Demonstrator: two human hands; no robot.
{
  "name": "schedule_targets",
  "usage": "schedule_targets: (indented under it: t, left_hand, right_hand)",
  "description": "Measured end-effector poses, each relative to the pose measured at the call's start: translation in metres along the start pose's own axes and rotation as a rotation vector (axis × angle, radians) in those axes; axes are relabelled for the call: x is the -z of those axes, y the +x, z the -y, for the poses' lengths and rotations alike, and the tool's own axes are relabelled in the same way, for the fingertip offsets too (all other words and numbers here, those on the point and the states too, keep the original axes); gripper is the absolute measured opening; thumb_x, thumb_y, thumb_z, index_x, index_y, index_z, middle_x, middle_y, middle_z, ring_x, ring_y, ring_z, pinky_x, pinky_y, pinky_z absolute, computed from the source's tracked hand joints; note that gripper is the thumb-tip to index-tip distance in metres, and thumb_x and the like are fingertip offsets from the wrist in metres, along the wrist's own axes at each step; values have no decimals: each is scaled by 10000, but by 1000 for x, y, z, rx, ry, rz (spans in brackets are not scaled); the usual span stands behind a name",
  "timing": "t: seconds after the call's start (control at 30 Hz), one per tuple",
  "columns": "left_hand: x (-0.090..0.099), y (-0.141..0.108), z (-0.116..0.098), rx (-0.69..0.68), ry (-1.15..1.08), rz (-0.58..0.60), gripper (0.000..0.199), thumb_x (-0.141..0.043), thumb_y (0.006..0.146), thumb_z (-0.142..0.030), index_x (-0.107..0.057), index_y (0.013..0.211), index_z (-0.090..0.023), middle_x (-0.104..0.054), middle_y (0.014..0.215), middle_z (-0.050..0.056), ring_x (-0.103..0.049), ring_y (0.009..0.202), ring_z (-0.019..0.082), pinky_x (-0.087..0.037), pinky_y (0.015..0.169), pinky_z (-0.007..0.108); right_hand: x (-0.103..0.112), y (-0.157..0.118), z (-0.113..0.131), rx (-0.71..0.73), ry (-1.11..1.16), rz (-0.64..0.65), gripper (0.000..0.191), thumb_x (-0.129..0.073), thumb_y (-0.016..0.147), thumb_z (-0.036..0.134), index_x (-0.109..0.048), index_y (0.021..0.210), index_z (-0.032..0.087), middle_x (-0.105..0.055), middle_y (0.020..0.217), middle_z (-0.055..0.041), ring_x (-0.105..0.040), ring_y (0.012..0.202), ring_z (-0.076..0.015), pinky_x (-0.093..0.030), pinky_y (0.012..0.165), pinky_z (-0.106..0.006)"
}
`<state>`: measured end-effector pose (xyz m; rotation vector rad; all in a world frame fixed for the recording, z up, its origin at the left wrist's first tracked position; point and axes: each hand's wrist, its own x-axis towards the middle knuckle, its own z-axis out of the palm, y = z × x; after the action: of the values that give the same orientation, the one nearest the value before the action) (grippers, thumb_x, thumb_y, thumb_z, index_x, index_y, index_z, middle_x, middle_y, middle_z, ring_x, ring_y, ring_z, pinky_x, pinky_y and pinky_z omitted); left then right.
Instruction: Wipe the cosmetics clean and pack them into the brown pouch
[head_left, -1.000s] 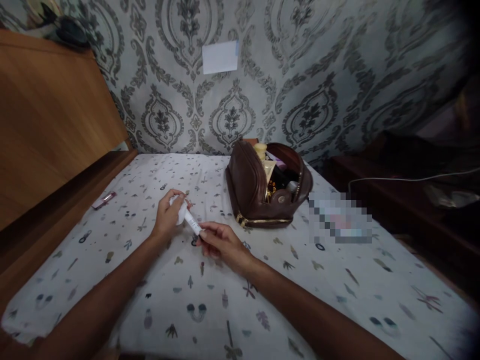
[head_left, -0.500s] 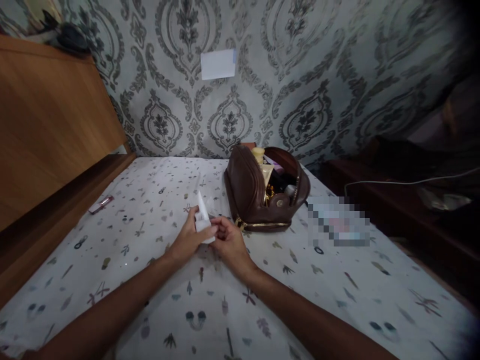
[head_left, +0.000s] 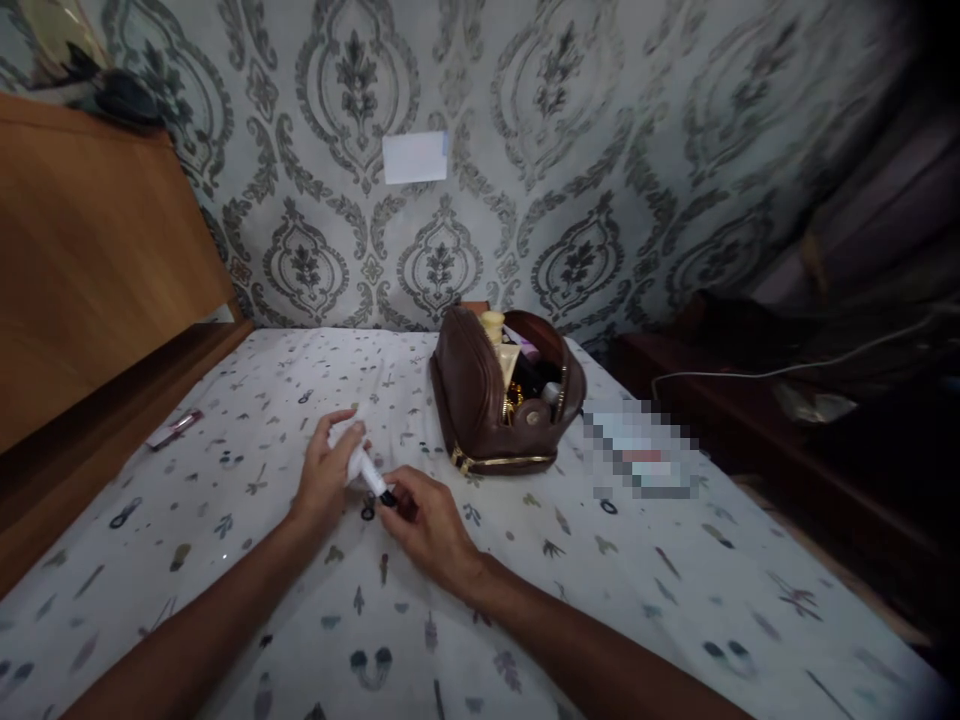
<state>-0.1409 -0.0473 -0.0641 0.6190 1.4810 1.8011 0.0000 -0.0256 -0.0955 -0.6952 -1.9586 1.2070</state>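
My left hand [head_left: 319, 475] is closed around a white carton [head_left: 346, 447], blurred and partly covered by the fingers. A slim white tube [head_left: 370, 473] with a black cap extends from the carton's lower right side. Fingers of my right hand [head_left: 435, 522] pinch the tube at its black end. Both hands are above the patterned sheet, left of an unzipped brown toiletry bag [head_left: 472, 400]. Inside the bag show a yellow-capped container [head_left: 492, 324], a cream-coloured tube [head_left: 508, 358] and other small items, partly hidden by its walls.
A small pinkish packet [head_left: 176, 429] lies on the printed sheet [head_left: 285, 620] at the left. Right of the bag is a pixelated flat item [head_left: 645, 450]. Wooden furniture [head_left: 97, 250] borders the left side, a patterned wall [head_left: 442, 230] the back. A white cable [head_left: 750, 375] crosses dark furniture at right.
My hands have moved apart. The white tube with the black cap now shows between them, drawn partly out of the carton. The whole view has shifted slightly.
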Motion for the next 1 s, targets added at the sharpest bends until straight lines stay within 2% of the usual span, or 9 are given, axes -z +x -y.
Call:
schedule_targets:
  t: [0.07,0.13,0.3,0.47,0.57,0.7,0.8,0.9,1.0]
  left_hand:
    - [1,6,-4,30,-95,-47,443,-809,611,-379,-563,944,-224,-609,667,-65,-607,595,110,-467,568,194]
    - [3,12,-6,53,-166,-36,375,-808,595,-318,-548,841,-208,-587,637,-71,-576,563,91,-472,565,182]
    - [12,18,-14,73,-252,192,272,-766,666,-347,-555,655,-176,-544,559,-36,-503,537,85,-447,501,161]
    - [13,12,-17,168,-398,339,278,-795,689,-380,-613,755,-181,-568,627,-27,-508,546,99,-455,464,184]
    - [11,8,-16,198,-347,379,301,-790,708,-420,-637,814,-183,-605,680,-17,-536,544,109,-481,462,208]
    - [8,-1,-13,192,-245,391,403,-825,653,-484,-643,850,-184,-669,759,-3,-562,496,103,-483,427,217]
    - [3,-10,-7,231,-111,453,484,-791,651,-595,-629,820,-172,-634,624,-14,-466,341,88,-396,312,218]
    - [0,-14,-1,276,-12,498,498,-740,678,-649,-593,758,-179,-496,438,-59,-395,266,103,-362,262,233]
    - [-1,-11,-4,248,-1,421,511,-715,681,-672,-571,759,-188,-546,502,-45,-444,299,120,-376,262,247]
  right_hand:
    - [0,0,1,-38,76,25,111,-603,785,188,-664,875,211,-569,713,16,-500,655,-132,-389,604,-244]
    - [-1,0,0,-103,219,60,132,-618,809,269,-670,907,197,-573,716,18,-515,611,-118,-400,573,-238]
    - [-3,6,-3,-321,670,256,402,-743,726,535,-659,842,159,-645,725,6,-555,492,-80,-329,453,-202]
    - [-1,9,-3,-469,985,275,503,-882,594,492,-676,863,120,-685,733,-14,-541,487,-54,-280,437,-190]
    - [-2,9,-3,-498,1035,271,503,-904,586,440,-675,894,115,-692,723,-19,-539,494,-53,-286,453,-190]
    - [-3,9,-4,-494,1048,233,542,-918,553,445,-664,912,128,-703,710,-16,-543,480,-55,-304,459,-189]
    - [-5,10,-7,-438,1008,213,519,-908,559,469,-661,860,125,-701,724,-18,-567,487,-60,-323,460,-192]
    - [-7,10,-9,-396,936,231,538,-898,539,520,-655,818,129,-695,725,-7,-587,483,-68,-328,446,-192]
    - [-9,8,-10,-386,859,266,570,-870,540,584,-633,826,151,-684,699,27,-587,470,-70,-358,456,-193]
